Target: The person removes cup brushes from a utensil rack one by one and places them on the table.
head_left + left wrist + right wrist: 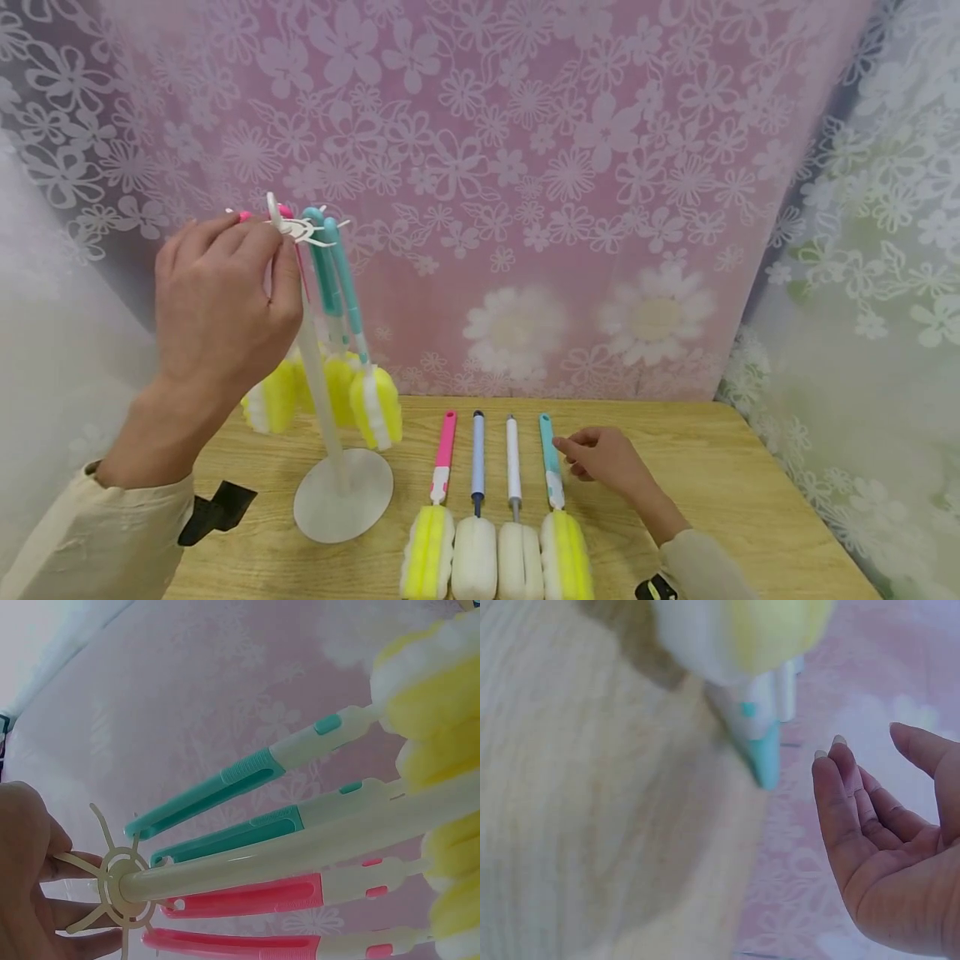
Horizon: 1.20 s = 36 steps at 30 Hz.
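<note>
My left hand (228, 304) grips the top of a white hanging rack, its fingers in among the prongs of the hook ring (124, 889). From the ring hang two teal-handled sponge brushes (217, 799) and two pink-handled ones (247, 896), their yellow-and-white heads (377, 408) downward around the pole. Four brushes lie side by side on the table: a pink one (444, 450), a blue one (478, 454), a white one (513, 454) and a teal one (551, 458). Beside the teal handle my right hand (607, 458) is held with thumb and fingers apart, nothing between them.
The rack's round white base (343, 504) stands on the wooden table (712, 500), left of the lying brushes. A pink flowered curtain (510, 167) hangs along the back edge, and pale flowered curtains (885, 358) close off the sides.
</note>
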### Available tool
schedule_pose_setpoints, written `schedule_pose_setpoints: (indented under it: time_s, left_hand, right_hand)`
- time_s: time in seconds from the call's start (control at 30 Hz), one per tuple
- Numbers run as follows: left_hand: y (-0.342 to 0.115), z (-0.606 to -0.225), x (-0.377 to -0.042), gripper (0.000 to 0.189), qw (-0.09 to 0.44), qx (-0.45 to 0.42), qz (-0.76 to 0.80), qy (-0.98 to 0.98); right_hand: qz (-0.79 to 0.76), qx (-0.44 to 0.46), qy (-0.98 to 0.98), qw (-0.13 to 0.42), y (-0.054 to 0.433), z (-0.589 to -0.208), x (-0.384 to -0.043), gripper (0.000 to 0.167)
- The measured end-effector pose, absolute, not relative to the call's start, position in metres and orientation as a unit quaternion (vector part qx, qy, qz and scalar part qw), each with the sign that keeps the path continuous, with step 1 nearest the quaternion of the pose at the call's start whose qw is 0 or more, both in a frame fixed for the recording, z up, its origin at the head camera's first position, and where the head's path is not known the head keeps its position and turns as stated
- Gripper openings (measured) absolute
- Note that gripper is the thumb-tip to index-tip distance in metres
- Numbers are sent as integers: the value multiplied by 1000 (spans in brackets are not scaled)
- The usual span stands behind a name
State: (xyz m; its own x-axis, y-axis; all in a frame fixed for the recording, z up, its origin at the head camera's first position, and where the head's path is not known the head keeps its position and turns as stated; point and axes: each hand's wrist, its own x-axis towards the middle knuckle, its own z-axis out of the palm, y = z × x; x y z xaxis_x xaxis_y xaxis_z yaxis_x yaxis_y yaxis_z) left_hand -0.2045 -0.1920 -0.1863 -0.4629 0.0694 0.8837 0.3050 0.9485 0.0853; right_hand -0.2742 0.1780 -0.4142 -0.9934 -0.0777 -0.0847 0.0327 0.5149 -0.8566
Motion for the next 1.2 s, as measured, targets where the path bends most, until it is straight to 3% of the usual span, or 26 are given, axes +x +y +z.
schedule_pose_setpoints:
  time_s: [0.43,0.6,0.77,0.97,1.2]
  left_hand:
    - [-189,-186,-198,28,487,-96,-80,-864]
    - [-190,-186,-197,41,469,-101,-59,-876]
    - [-192,-187,-198,42,456,-97,-47,-883]
    - [-194,-188,-200,42,470,-95,-81,-874]
    - [-193,-189,-200,38,527,-107,-85,-839]
  right_hand:
    - [-508,-54,860,24,174,-382,-262,31]
    - [-525,-95,845,22,172,-372,-257,34]
    - [-543,-140,828,20,164,-358,-249,32]
    - [-545,-180,818,18,145,-342,-241,31]
    - [-547,-209,811,17,119,-328,-237,28]
